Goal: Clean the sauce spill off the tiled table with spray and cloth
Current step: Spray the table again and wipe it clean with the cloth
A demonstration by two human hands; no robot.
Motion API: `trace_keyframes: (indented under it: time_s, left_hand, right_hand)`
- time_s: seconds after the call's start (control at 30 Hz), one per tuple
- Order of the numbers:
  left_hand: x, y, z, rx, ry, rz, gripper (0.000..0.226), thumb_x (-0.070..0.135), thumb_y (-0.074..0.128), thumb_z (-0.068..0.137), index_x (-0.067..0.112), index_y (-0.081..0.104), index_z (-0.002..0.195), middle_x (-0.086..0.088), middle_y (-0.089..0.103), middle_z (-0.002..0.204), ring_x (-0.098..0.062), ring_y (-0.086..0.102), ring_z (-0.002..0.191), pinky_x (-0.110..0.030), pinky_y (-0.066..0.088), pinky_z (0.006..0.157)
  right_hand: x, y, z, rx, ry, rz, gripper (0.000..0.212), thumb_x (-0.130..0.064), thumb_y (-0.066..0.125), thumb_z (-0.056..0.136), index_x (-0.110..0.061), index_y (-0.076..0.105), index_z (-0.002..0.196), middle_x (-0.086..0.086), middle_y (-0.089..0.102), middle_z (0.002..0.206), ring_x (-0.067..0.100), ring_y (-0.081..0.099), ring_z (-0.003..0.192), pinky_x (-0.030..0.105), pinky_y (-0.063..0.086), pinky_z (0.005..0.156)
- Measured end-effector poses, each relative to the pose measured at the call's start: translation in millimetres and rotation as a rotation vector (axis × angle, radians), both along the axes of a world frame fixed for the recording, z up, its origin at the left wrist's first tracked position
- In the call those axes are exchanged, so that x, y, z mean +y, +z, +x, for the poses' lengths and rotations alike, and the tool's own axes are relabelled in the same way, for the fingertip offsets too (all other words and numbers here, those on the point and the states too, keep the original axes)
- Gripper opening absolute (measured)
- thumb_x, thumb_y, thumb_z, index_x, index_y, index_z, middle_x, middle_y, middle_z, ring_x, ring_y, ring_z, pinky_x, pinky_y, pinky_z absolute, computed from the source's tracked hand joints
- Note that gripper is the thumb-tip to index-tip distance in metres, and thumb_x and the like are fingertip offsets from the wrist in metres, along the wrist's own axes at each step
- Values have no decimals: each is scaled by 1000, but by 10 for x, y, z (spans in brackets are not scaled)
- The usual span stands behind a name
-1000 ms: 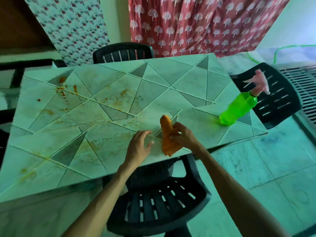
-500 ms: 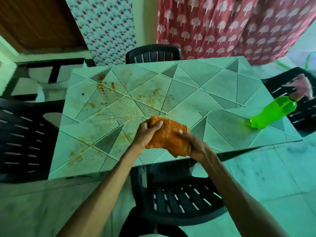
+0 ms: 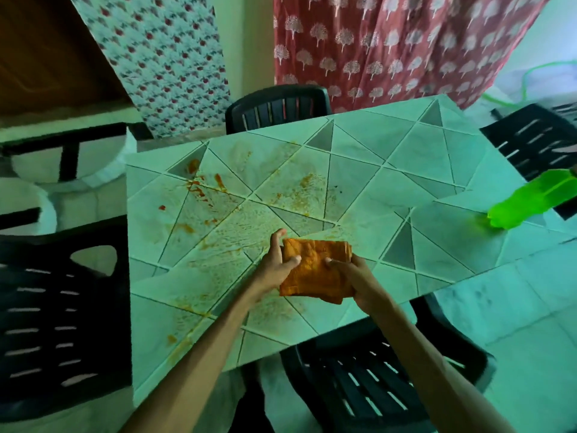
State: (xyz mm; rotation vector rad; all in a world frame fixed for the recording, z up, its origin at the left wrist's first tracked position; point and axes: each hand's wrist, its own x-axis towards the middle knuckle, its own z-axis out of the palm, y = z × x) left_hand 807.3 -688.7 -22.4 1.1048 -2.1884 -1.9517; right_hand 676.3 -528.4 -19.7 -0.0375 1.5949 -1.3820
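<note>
Both hands are on the cloth (image 3: 315,271) here, an orange folded square held just above the near middle of the tiled table (image 3: 406,157). The left hand (image 3: 274,267) grips the cloth's left edge, thumb pressed onto the top face and fingers curled round behind it. The right hand (image 3: 354,282) clamps the right side, thumb on top and the other fingers tucked underneath, out of sight. Whether the cloth's lower edge touches the tiles, I cannot tell. The sauce spill (image 3: 199,189) is plain to see: red streaks and blobs by the far left corner, with a thin orange smear spread across the tiles toward the middle and down along the left front. Over at the table's right edge sits the green spray bottle (image 3: 524,204), base on the tiles, well apart from the hands, its top cut off by the frame. Dark plastic chairs ring the table: one at the far side (image 3: 274,107), one on the left (image 3: 56,307), one on the right (image 3: 537,142), and one tucked in below the forearms (image 3: 374,389). A red printed curtain (image 3: 390,42) hangs behind.
</note>
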Motion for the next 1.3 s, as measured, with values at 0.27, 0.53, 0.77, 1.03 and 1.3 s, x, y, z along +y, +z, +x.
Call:
trace_keyframes:
  time_s: [0.27, 0.53, 0.77, 1.03, 1.3]
  left_hand:
    - [-782, -162, 69, -10, -265, -252, 45, 30, 68, 90, 17, 33, 114, -4, 54, 120, -23, 59, 110, -37, 54, 83]
    - [-1215, -334, -172, 132, -152, -82, 41, 19, 70, 87, 26, 48, 121, 0, 54, 129, -17, 57, 118, -40, 58, 83]
    - [-1622, -363, -833, 84, -96, -199, 54, 8, 67, 89, 30, 36, 126, -5, 58, 117, -14, 62, 93, -12, 49, 56]
    - [-2360, -335, -2121, 47, -182, -533, 49, 10, 66, 90, 29, 51, 133, -1, 56, 137, -23, 54, 124, -38, 50, 100]
    - [-2904, -560, -2806, -24, -233, -707, 50, 25, 61, 95, 25, 45, 143, -2, 46, 130, -24, 54, 116, -35, 48, 89]
  right_hand:
    - [-423, -192, 250, -37, -209, -43, 46, -6, 71, 87, -10, 55, 130, 17, 69, 121, 29, 70, 99, 36, 60, 72]
    - [-851, -224, -2, 246, -162, 8, 62, 3, 74, 82, -14, 49, 135, 9, 67, 119, 26, 68, 105, 37, 60, 79]
    - [-1463, -268, -620, 495, -194, 210, 74, -7, 83, 74, -20, 47, 137, 4, 68, 115, 21, 68, 98, 41, 60, 83]
    - [-2375, -315, -1721, 908, -48, 346, 51, -14, 73, 83, -20, 47, 126, 6, 63, 113, 28, 59, 100, 33, 50, 75]
    - [-2874, -651, -2375, 1183, 147, 595, 46, -26, 66, 89, -22, 51, 132, 11, 50, 122, 31, 51, 107, 38, 45, 78]
